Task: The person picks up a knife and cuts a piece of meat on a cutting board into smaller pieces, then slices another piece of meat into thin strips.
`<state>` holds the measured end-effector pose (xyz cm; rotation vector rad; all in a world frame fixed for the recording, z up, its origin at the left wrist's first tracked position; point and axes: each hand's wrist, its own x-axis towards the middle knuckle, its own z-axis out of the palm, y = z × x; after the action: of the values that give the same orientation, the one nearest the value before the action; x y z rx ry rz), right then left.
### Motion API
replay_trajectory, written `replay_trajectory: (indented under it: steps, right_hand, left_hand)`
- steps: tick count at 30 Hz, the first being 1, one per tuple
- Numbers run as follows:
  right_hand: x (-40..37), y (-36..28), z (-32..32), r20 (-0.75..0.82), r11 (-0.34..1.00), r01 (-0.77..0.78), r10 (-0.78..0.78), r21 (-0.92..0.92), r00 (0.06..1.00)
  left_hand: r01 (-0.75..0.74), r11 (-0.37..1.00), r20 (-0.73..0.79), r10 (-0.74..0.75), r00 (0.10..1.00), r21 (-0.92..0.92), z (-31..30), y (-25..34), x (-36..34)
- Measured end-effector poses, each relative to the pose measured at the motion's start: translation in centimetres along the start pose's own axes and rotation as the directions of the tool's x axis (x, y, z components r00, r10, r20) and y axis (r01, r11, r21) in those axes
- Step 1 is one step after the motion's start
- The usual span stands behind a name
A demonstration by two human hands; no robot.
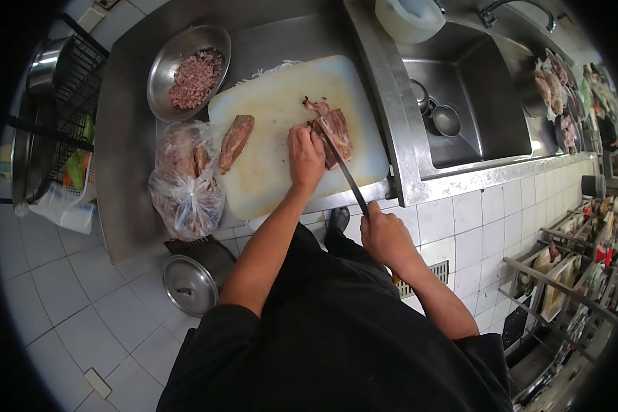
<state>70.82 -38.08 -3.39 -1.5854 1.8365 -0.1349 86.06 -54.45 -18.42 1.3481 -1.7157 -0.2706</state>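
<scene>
A knife (346, 175) is in my right hand (388, 237), its fingers wrapped round the handle. The blade slants up and to the left across a piece of cooked-looking meat (338, 130) on the white cutting board (275, 165). My left hand (305, 156) is curled against the left side of this meat, its fingertips partly hidden. Small scraps lie at the meat's upper end. Another long piece of meat (237, 143) rests near the board's left edge, apart from both hands.
A metal bowl (159, 72) of chopped meat stands at the upper left. Below it sits a knotted plastic bag of meat (189, 178). To the right is a steel sink (487, 89) with ladles (446, 120). A lidded pot (191, 283) stands below the counter.
</scene>
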Motion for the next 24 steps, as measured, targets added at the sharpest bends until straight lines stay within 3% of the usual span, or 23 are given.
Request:
replay_trajectory:
  steps: [9, 24]
  right_hand:
    - [-0.2, -1.9, -3.2, 0.039, 0.998, -0.055, 0.055, 0.003, 0.998]
    - [-0.5, -1.4, -2.4, 0.08, 0.998, -0.035, 0.031, 0.044, 0.996]
  left_hand:
    - [0.019, 0.999, -0.013, -0.02, 1.0, -0.049, -0.4, 0.5, 0.3]
    - [0.053, 0.997, -0.021, -0.054, 0.998, -0.055, -0.3, 0.4, 0.4]
